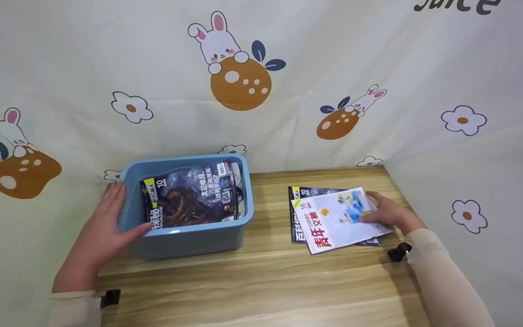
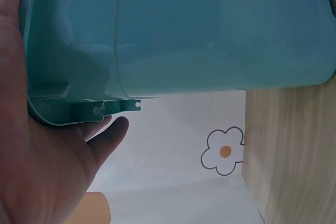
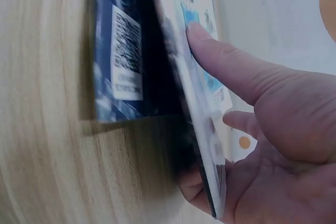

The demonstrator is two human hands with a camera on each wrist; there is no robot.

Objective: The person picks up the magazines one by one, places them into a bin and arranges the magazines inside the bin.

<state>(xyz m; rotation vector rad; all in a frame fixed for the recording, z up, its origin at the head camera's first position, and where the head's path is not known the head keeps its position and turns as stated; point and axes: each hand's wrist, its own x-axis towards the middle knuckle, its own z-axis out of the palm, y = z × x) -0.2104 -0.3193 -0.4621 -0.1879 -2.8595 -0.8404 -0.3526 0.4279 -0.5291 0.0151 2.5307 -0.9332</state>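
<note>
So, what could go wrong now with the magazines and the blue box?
1. The right hand pinches only the edge of the white magazine; in the right wrist view the dark magazine below lifts too, so one may slip out.
2. The blue box sits at the table corner, and the left wrist view shows its side past the edge. The left hand alone steadies it, so it might tip.
</note>
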